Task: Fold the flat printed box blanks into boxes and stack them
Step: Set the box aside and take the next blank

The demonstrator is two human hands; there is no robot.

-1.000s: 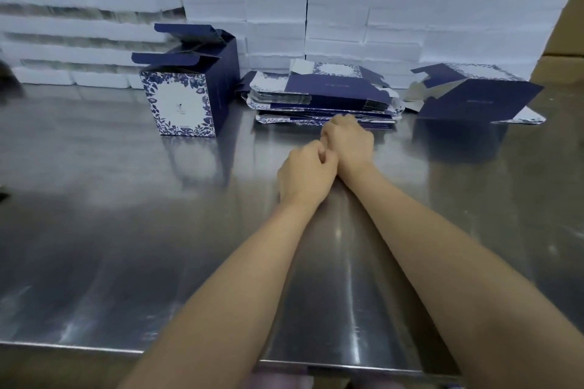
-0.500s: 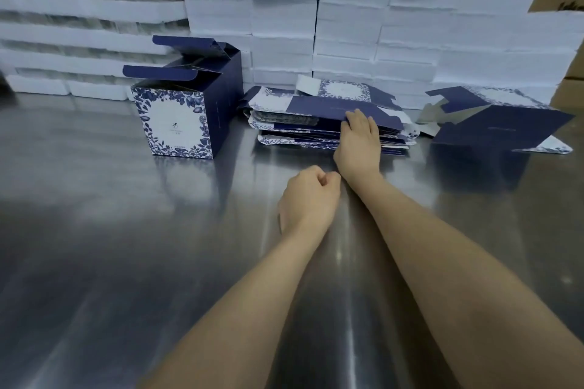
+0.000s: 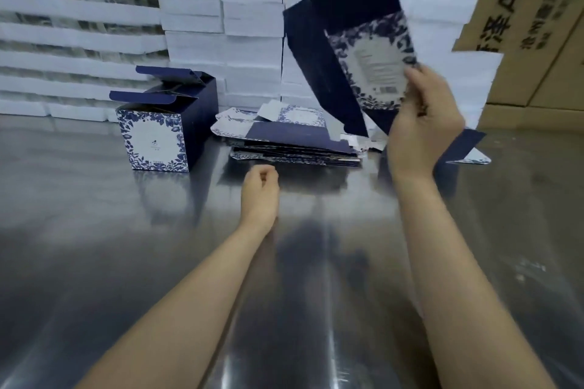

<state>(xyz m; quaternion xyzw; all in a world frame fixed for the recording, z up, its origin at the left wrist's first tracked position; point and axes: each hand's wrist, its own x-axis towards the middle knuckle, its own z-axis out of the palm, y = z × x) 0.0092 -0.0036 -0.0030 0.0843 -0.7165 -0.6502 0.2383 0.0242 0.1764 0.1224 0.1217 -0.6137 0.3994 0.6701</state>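
Note:
My right hand (image 3: pixel 420 123) grips a flat navy box blank (image 3: pixel 350 41) with a blue floral panel and holds it up in the air, above the pile of flat blanks (image 3: pixel 284 139) lying on the steel table. My left hand (image 3: pixel 260 196) rests low over the table in front of the pile, fingers curled, holding nothing. A folded box (image 3: pixel 161 129) with its top flaps open stands to the left of the pile. Another blank (image 3: pixel 464 151) lies to the right, partly hidden behind my right wrist.
Stacks of white trays (image 3: pixel 192 25) form a wall along the table's back edge. Brown cartons (image 3: pixel 531 25) stand at the back right. The shiny steel table (image 3: pixel 126 262) stretches toward me.
My right hand took the top blank off the pile and lifted it up to the right. My left hand stayed curled near the pile's front. The camera tilted upward.

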